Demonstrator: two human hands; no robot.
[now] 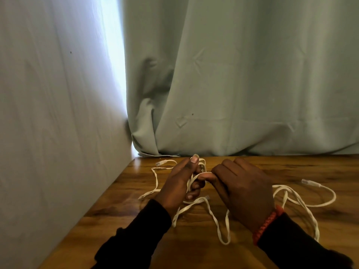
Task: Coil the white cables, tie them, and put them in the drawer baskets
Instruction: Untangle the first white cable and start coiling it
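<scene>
Head view: the left hand (180, 183) is curled around a small bunch of loops of white cable (219, 228), thumb standing up at the top and fingertips closed over the strands. Just to its right, the right hand (242, 193) pinches a strand between thumb and bent forefinger, right against the bunch, as if feeding the next turn onto it. A red bracelet (265, 225) sits on the right wrist, and both arms wear black sleeves.

From the bunch outward, loose cable trails over the wooden desk (194, 253): a few loops to the left, a long loop sagging toward the near edge, and several wider loops to the right of the right hand. I count three plugs: one (161, 162) left of the bunch near the far edge, one (202, 200) just below the left hand, one (308, 183) far to the right. That suggests more than one cable, though I cannot tell exactly how many in the tangle.

The cable looks flat, light and limp, likely to spring out of a coil unless held firmly; holding it at the gathered loops seems best, with the plugs left free. Behind the desk hangs a pale curtain (252, 84). No drawer baskets are in sight
</scene>
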